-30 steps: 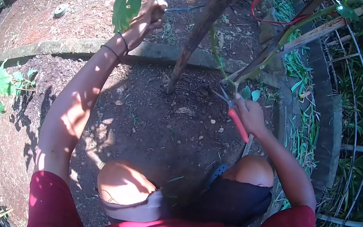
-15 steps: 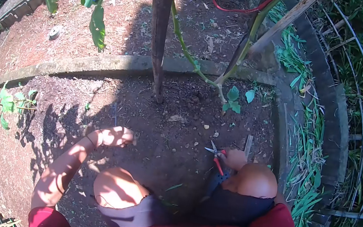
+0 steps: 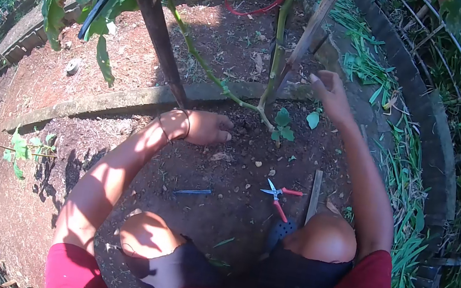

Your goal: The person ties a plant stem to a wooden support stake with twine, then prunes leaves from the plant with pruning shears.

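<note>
My left hand [image 3: 207, 128] reaches over the dark soil beside the foot of a wooden stake [image 3: 161, 27], its fingers loosely bent, apart, and holding nothing I can see. On the right, my right hand [image 3: 332, 97] is raised near a slanting wooden stick [image 3: 312, 32], thumb and fingers apart. Between them stands a green plant stem [image 3: 278, 47], branching low, with small leaves [image 3: 283, 130] at its base. Red-handled pruning shears [image 3: 279, 197] lie on the soil with blades parted. A narrow blue strip [image 3: 192, 191] lies to their left.
A low concrete edging [image 3: 121, 97] crosses behind the stem. A flat wooden piece [image 3: 314, 194] lies beside my right knee. Cut green leaves [image 3: 399, 217] line the right border. A small seedling [image 3: 23, 149] grows at left, and a red cord [image 3: 233, 6] hangs behind.
My right hand has let go of the pruning shears and moved up and forward. My left hand has moved forward and right. The blue strip now shows on the soil. The view has shifted.
</note>
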`<state>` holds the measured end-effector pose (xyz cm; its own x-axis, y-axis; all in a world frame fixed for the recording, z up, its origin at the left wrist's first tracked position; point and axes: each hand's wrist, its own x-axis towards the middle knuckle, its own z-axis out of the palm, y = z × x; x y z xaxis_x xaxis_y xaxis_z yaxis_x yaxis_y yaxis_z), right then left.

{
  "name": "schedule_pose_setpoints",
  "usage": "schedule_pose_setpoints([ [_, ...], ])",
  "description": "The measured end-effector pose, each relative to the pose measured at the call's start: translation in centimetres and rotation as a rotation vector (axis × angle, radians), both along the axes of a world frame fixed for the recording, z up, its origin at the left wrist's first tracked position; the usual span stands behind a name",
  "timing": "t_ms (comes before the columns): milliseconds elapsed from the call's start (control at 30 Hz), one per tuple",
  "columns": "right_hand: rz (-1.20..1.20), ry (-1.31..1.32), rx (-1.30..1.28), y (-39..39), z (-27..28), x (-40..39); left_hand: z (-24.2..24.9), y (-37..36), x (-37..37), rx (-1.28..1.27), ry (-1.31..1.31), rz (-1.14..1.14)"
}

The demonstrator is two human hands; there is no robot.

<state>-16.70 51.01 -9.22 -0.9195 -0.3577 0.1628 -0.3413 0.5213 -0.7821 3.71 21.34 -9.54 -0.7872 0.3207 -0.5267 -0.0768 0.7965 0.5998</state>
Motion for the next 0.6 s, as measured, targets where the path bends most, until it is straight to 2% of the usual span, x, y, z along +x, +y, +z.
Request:
schedule_pose_setpoints([
  [67, -0.015, -0.028, -0.060, -3.1, 3.8, -1.1, 3.4, 0.6, -2.5, -0.029, 0.082, 0.028],
  [133, 0.106, -0.044, -0.143, -5.6, 6.0, -2.7, 5.9, 0.8, -5.0, 0.054, 0.043, 0.124],
  [267, 0.192, -0.061, -0.318, -9.4, 9.4, -3.2, 8.3, 0.8, -9.3, 0.177, 0.178, 0.196],
  [333, 0.088, -0.220, -0.427, -10.5, 9.1, -3.0, 7.8, 0.2, -11.2, 0.366, 0.222, 0.207],
  [367, 0.095, -0.206, -0.431, -11.1, 8.7, -3.1, 10.0, 0.5, -10.0, 0.385, 0.196, 0.302],
  [400, 0.056, -0.214, -0.483, -11.7, 8.4, -3.1, 10.0, 0.3, -9.9, 0.384, 0.211, 0.302],
  [467, 0.019, -0.222, -0.533, -11.6, 7.4, -3.2, 8.7, -0.7, -10.2, 0.538, 0.221, 0.428],
  [567, 0.011, -0.259, -0.299, -10.5, 6.4, -3.3, 6.2, -2.0, -11.3, 0.379, 0.257, 0.422],
  [600, 0.009, -0.263, -0.295, -10.0, 6.4, -3.4, 5.9, -1.9, -11.3, 0.314, 0.298, 0.386],
])
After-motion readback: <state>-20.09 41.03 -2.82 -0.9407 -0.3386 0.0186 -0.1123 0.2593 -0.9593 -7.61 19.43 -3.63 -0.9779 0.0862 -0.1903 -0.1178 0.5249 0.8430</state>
